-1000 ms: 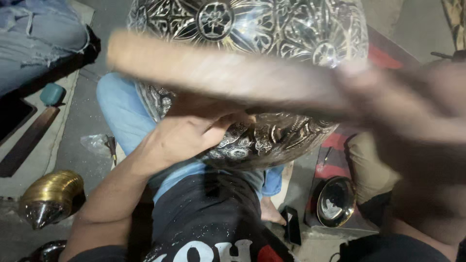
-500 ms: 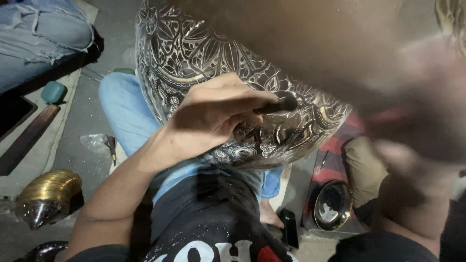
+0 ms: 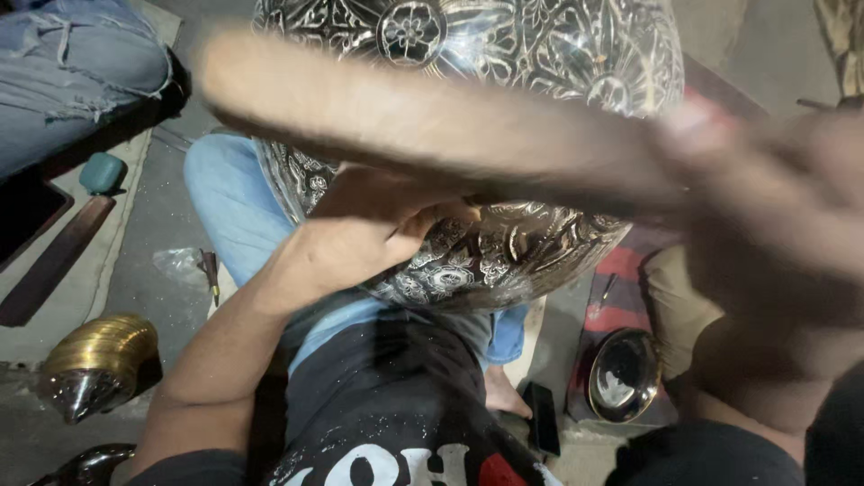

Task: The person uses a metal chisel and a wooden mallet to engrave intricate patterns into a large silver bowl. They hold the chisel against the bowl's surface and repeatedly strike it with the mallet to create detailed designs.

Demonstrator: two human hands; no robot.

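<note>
Bowl [image 3: 540, 243] looks mostly engraved; my left hand [image 3: 360, 234] pinches a punch against it, right hand [image 3: 765, 207] grips a blurred mallet [image 3: 405, 117].

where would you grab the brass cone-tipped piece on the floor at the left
Grip the brass piece around its wide ribbed golden body, coming down from above. It lies tilted on the floor, its dark point aimed down-left; that tapered tip looks too slim and smooth for a firm hold.
</note>
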